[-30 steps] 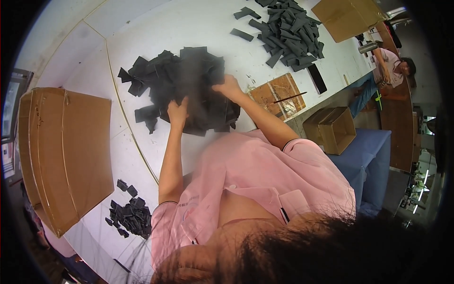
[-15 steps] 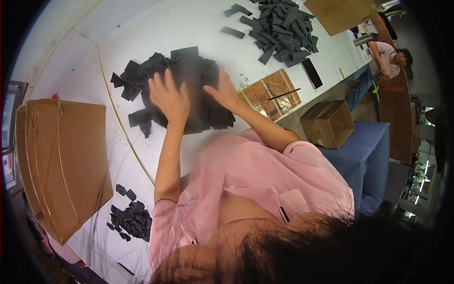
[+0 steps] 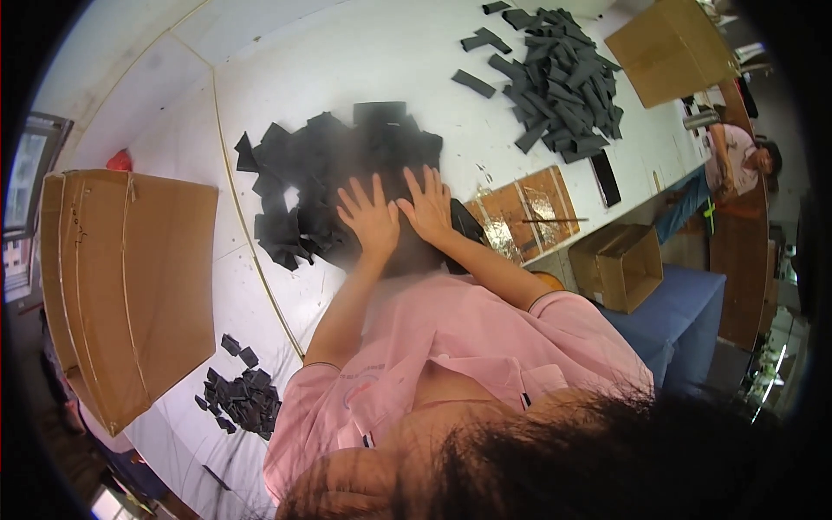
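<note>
A heap of flat black fabric-like pieces [image 3: 321,147] lies spread on the white table in front of me. My left hand [image 3: 373,217] rests on the near part of this heap, palm down with fingers spread. Close beside it, thumbs almost meeting, my right hand [image 3: 425,205] also lies flat with its fingers apart. Neither hand grips anything. A hazy smear blurs the middle of the heap, so single pieces there cannot be made out.
A pile of dark strips [image 3: 563,82] lies far right, near a black phone-like slab [image 3: 605,178] and a taped brown board [image 3: 520,204] with a thin stick. Small black pieces [image 3: 243,399] lie near left. Cardboard boxes [image 3: 165,286] flank the table. Another person [image 3: 737,156] sits far right.
Both hands have come closer together and nearer to my body on the heap; the left moved right. The view has shifted, so the table's things appear lower and farther right.
</note>
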Demonstrator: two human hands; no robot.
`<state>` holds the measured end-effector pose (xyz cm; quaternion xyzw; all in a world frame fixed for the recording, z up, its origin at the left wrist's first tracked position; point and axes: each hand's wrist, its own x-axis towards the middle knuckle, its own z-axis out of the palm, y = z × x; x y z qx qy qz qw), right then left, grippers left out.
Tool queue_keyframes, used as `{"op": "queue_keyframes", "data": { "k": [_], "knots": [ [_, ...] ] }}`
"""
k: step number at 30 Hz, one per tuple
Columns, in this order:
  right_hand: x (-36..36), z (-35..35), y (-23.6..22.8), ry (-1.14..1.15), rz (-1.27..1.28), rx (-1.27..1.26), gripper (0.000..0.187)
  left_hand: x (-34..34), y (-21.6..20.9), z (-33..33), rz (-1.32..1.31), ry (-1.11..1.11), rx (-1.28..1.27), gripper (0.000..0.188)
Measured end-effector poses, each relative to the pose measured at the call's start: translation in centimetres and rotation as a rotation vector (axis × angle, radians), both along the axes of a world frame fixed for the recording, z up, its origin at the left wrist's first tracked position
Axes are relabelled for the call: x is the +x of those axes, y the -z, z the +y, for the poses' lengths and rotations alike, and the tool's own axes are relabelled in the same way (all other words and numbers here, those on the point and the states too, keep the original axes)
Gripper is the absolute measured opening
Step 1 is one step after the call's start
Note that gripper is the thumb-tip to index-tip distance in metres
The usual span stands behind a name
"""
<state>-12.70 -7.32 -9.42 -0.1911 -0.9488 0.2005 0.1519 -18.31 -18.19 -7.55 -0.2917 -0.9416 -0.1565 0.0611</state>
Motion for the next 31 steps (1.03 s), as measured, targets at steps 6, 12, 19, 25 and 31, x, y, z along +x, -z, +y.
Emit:
{"op": "queue_keyframes", "data": {
  "k": [6,12,19,25,31],
  "knots": [
    [0.1,0.4,0.0,0.016,-0.006,0.054,0.060,-3.7,-4.7,-3.3,-0.148,0.034,0.331,0.039],
    [-0.2,0.3,-0.5,0.010,-0.020,0.008,0.059,-20.1,-2.1,-7.0,0.244,-0.352,0.003,0.051],
    [-0.4,1.1,-0.6,0.012,-0.054,-0.064,0.059,-20.0,6.4,-6.5,-0.001,-0.330,-0.228,0.052],
    [-0.5,1.5,-0.6,0.012,-0.051,-0.093,0.060,-18.7,5.3,-9.6,-0.278,-0.139,0.302,0.041],
    [-0.1,1.4,0.3,0.031,-0.057,-0.106,0.066,-21.1,-4.1,1.7,-0.010,-0.010,0.105,0.036]
  ]
}}
